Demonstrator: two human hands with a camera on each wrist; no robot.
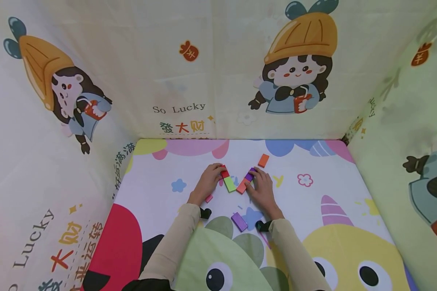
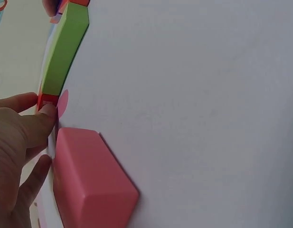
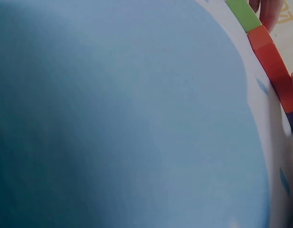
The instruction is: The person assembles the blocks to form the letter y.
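head view, centre of frame: left hand point(image 1: 207, 180) pinches red block point(image 1: 224, 172) above green block point(image 1: 230, 184); right hand point(image 1: 264, 189) grips purple block point(image 1: 250, 175), thumb against orange block point(image 1: 241, 187). light, even pressure along each pair should keep end faces flush and both rows straight.

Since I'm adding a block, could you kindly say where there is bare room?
Free: right of the right hand, around the pink flower print; left of the left hand, around a blue star print. Crowded: between the hands, where blocks form a V; a loose purple block lies nearer the camera.
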